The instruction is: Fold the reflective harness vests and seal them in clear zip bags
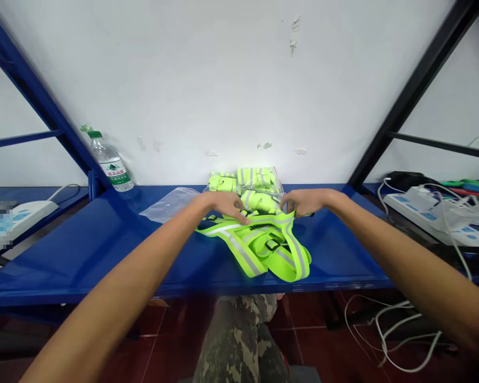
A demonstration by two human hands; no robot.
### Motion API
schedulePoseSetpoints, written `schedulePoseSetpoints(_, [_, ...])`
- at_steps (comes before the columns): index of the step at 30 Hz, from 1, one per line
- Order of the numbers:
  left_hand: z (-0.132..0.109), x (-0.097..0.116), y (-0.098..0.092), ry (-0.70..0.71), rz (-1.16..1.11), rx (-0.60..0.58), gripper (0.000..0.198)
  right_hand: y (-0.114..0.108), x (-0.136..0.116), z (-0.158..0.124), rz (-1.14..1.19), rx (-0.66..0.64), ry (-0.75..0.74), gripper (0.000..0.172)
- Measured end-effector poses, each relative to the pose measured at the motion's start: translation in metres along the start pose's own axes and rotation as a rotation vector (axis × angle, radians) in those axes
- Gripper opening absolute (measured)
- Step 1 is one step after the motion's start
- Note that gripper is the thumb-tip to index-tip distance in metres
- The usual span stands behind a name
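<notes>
A neon yellow-green reflective vest made of straps with silver stripes [247, 255] lies loosely bunched at the front of the blue table [135, 260]. Its upper band is gripped at the left by my left hand [228, 206], the thumb lying over the band. My right hand [301, 202] pinches the same band near its right end, fingers bent and partly hidden. Black buckles [272, 244] show among the straps. Just behind my hands, several folded vests in clear bags [245, 181] are piled against the wall.
An unfilled clear plastic bag [170, 205] lies left of the pile. A water bottle [110, 164] leans at the back left corner. White power strips [435, 215] and cables flank the table. Below its front edge are camouflage-clad legs [239, 340] and loose white cables [403, 340].
</notes>
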State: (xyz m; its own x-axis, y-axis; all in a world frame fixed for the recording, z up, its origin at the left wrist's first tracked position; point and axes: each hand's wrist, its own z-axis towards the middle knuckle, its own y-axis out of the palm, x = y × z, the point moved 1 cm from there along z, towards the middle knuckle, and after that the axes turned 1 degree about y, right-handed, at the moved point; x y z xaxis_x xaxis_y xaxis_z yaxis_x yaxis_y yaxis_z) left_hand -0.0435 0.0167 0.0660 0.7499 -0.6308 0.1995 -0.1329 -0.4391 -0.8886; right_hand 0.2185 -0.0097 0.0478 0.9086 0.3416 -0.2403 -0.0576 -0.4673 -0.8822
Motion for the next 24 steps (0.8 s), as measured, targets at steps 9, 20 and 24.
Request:
schedulePoseSetpoints(9, [0.014, 0.012, 0.029, 0.118, 0.143, 0.116, 0.045, 0.013, -0.025, -0.013, 0.075, -0.069, 0.016, 0.087])
schedulePoseSetpoints(20, [-0.012, 0.004, -0.013, 0.148, -0.192, 0.231, 0.039, -0.016, -0.026, -0.022, 0.217, 0.297, -0.160, 0.034])
schedulePoseSetpoints(24, [-0.034, -0.001, -0.034, 0.063, -0.208, 0.196, 0.040, -0.037, -0.021, -0.038, 0.263, 0.233, -0.133, 0.022])
